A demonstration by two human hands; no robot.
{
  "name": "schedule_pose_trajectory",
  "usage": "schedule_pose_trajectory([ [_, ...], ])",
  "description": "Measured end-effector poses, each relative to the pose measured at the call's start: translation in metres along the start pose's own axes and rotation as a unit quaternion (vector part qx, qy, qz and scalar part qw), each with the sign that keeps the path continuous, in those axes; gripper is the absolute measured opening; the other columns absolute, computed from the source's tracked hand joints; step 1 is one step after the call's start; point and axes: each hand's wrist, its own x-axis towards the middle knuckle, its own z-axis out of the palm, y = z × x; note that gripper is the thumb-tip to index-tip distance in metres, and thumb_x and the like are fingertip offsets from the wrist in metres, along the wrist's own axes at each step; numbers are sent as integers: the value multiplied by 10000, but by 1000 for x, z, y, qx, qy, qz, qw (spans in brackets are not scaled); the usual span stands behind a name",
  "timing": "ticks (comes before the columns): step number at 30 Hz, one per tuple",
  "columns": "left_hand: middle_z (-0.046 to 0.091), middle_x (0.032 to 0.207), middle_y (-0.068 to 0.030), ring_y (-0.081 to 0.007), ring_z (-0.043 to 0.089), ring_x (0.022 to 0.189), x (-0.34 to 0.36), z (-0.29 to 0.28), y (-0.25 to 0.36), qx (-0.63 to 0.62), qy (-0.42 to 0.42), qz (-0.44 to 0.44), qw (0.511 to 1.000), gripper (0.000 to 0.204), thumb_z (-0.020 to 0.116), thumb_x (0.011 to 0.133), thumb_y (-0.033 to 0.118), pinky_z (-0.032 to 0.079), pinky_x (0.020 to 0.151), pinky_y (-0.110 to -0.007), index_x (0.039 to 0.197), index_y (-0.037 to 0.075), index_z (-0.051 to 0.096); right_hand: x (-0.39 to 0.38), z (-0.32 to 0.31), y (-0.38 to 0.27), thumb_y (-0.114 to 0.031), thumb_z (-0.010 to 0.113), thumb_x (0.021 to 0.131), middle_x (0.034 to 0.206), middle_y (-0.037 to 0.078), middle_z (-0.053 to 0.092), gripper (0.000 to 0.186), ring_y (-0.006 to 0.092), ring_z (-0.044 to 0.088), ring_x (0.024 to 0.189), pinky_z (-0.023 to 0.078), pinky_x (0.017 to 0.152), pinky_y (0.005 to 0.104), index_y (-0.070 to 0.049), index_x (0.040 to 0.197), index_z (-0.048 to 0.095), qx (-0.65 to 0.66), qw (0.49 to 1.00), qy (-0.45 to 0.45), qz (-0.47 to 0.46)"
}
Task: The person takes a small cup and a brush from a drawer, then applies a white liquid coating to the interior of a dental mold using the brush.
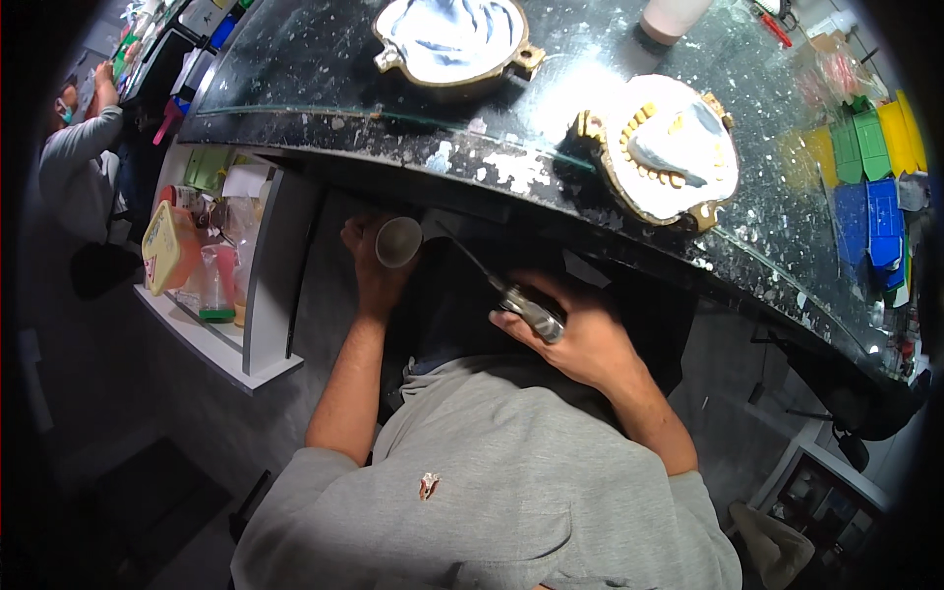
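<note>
Below the bench edge my left hand [369, 264] grips a small pale cup [399, 241], its mouth tilted toward the camera. My right hand [580, 329] is closed on a metal tool [533, 313] with a long thin shaft angled up-left toward the cup, its tip a little right of it. Above on the dark speckled bench [295, 118] lie two metal flasks filled with white material: the right one [664, 152] has a horseshoe row of yellowish teeth shapes, the left one [452, 34] a pale, marbled surface.
A drawer unit [265, 359] with containers and bags stands at left. A co-worker [79, 167] works beyond it. A pale bottle [667, 20] sits at the bench's back; green, yellow and blue bins [865, 226] are at right, near a dark chair-like shape [865, 398].
</note>
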Motion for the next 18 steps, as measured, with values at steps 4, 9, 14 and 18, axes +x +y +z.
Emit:
schedule_pose_trajectory([
  [4, 539, 1113, -152, -326, 496, 1082, 0, -16, 11, -29, 101, 0, 994, 646, 850, 660, 147, 410, 946, -446, 1209, 29, 531, -37, -32, 39, -426, 750, 829, 894, 121, 721, 478, 254, 709, 773, 561, 737, 307, -95, 1163, 666, 10, 998, 55, -15],
  [9, 541, 1221, -134, -277, 534, 1162, 41, -84, -3, -12, 262, 96, 960, 636, 835, 744, 186, 459, 1005, -417, 1246, -10, 497, -123, -91, 106, -141, 880, 682, 841, 33, 697, 439, 74, 622, 732, 501, 678, 213, 8, 1052, 698, 198, 958, 191, 76],
  [14, 562, 1211, -175, -276, 595, 1075, 139, -171, 50, -133, 357, 137, 914, 518, 750, 820, 80, 517, 949, -367, 1255, -51, 502, -205, -140, 185, -258, 854, 649, 815, 3, 633, 518, 64, 556, 693, 414, 601, 183, 25, 1042, 671, 283, 904, 312, 72],
  [18, 567, 1229, -133, -239, 590, 1094, 210, -196, 70, -190, 163, 95, 964, 500, 723, 844, 61, 493, 964, -342, 1288, -19, 508, -263, -133, 291, -182, 718, 809, 1091, 92, 661, 490, 165, 622, 912, 487, 827, 286, 39, 1222, 577, 444, 751, 482, -76],
])
